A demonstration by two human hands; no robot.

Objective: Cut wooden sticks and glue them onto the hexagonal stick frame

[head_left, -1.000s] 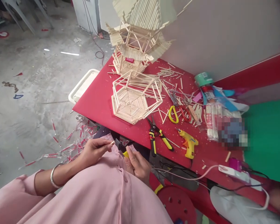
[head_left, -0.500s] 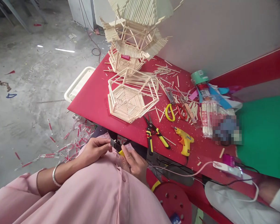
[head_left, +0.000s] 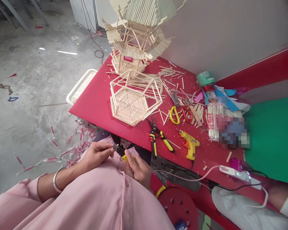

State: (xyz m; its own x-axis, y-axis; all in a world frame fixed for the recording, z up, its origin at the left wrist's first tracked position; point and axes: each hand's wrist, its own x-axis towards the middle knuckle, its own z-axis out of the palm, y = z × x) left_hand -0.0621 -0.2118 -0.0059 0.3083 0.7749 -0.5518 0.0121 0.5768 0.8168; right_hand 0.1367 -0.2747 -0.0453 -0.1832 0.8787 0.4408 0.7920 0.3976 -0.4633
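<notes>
- Black-and-yellow tool (head_left: 124,157)?
- Near side, before the red table (head_left: 92,102); right hand (head_left: 139,170) fingers curled round its grip, likely for control.
- Left hand (head_left: 97,155)?
- Fingertips pinching, seemingly a stick, mostly hidden, presumably steadied. Stick frame (head_left: 131,107) beyond, probably within reach.

Even, fairly bright light fills the room, leaving deep shade under the near edge of the tabletop (head_left: 91,103) and glaring white streaks (head_left: 67,52) on the floor (head_left: 33,105) beyond its left edge. The fingers (head_left: 104,147) look reasonably clear; another person's arm (head_left: 276,194) by the near right corner is soft, and pixelation (head_left: 234,132) masks part of the right side.
</notes>
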